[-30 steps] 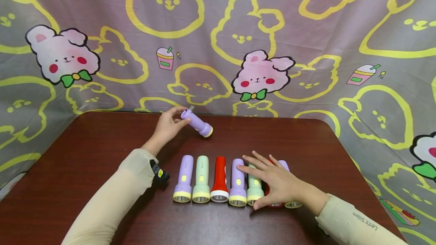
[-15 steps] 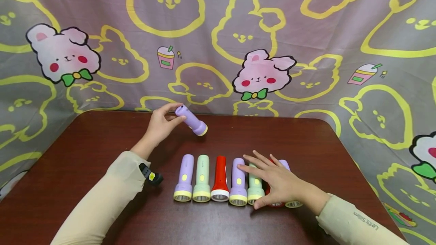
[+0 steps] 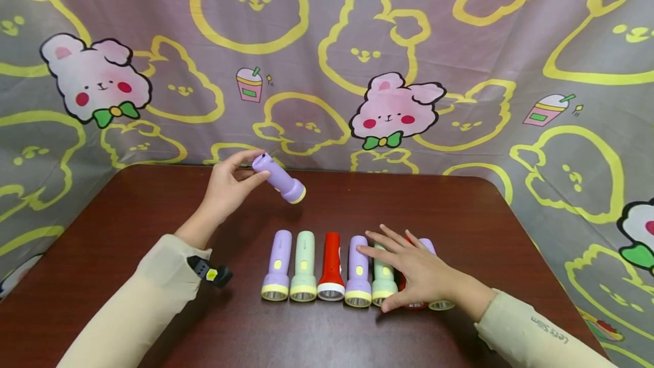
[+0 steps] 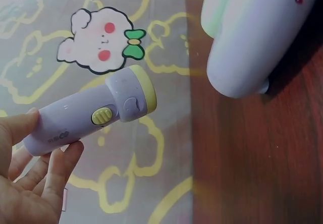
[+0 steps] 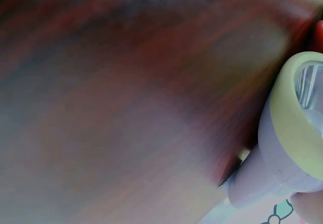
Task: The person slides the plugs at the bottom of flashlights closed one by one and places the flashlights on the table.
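My left hand [image 3: 227, 186] pinches a lilac flashlight [image 3: 280, 179] by its tail end, tilted above the far part of the table. In the left wrist view the flashlight's [image 4: 75, 115] yellow switch and yellow rim show. My right hand [image 3: 421, 274] lies with fingers spread over the right end of a row of flashlights. It partly covers a light green flashlight [image 3: 384, 285], a red one and a lilac one at the end. Leftward in the row are a lilac flashlight [image 3: 357, 277], a red flashlight [image 3: 331, 266], a light green flashlight [image 3: 305, 266] and another lilac one.
The row stands on a dark red-brown table [image 3: 286, 339], lenses toward me. Behind the table hangs a curtain [image 3: 306, 27] with yellow bear outlines. A black wrist strap [image 3: 206, 270] is on the left sleeve.
My left hand has moved left and slightly up, carrying the lilac flashlight. A metal plug visible at its tail one second ago no longer shows. My right hand and the row stay put.
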